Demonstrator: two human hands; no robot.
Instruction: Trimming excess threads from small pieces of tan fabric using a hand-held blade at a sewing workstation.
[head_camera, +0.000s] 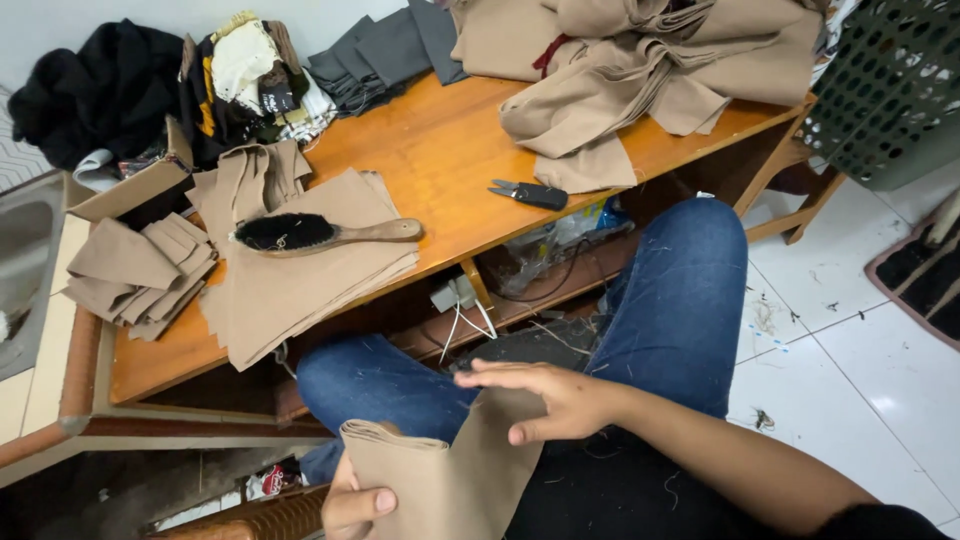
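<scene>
While my left hand (355, 505) is pinching the tan cloth (440, 475) by its folded edge, my right hand (540, 395) is lying flat and spread on it, smoothing it over my lap, below the worktop's (440, 150) front edge. Beyond, a brush (320, 233) is resting on stacked tan pieces (300, 270), clippers (528, 192) near the edge.

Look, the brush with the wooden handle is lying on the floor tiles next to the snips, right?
Not quite. The head view shows the brush with the wooden handle lying on a stack of tan cloth pieces on the wooden table, not on the floor tiles. The snips lie nearby on that table.
</scene>
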